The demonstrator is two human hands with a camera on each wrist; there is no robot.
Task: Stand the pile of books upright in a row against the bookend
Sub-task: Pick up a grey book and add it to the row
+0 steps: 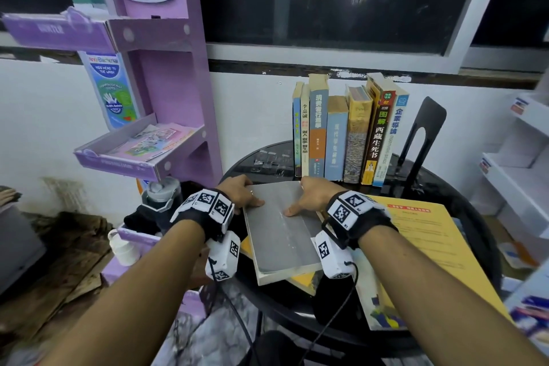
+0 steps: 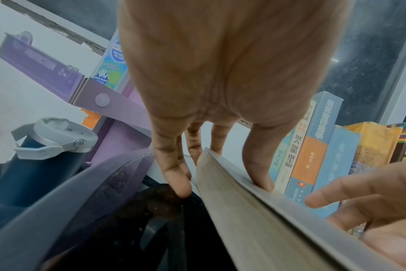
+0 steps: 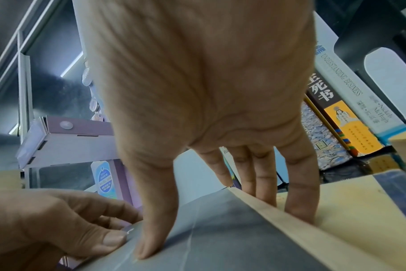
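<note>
A grey book (image 1: 279, 235) lies flat on top of a pile on the round black table (image 1: 439, 184). My left hand (image 1: 248, 192) grips its far left edge, thumb on the cover (image 2: 260, 176) and fingers down the side. My right hand (image 1: 300, 199) holds the far right edge, with its thumb (image 3: 151, 234) pressed on the cover and its fingers (image 3: 297, 201) on the page edge. Beneath it lie a yellow book (image 1: 306, 279) and a large yellow-covered one (image 1: 421, 241). Behind, several books (image 1: 341, 134) stand upright in a row, leaning on the black bookend (image 1: 421, 134).
A purple cardboard display stand (image 1: 166, 98) rises at the left, with a dark water bottle (image 1: 162, 193) at its foot beside the table. White shelves (image 1: 520, 163) stand at the right. The wall and a dark window are right behind the row of books.
</note>
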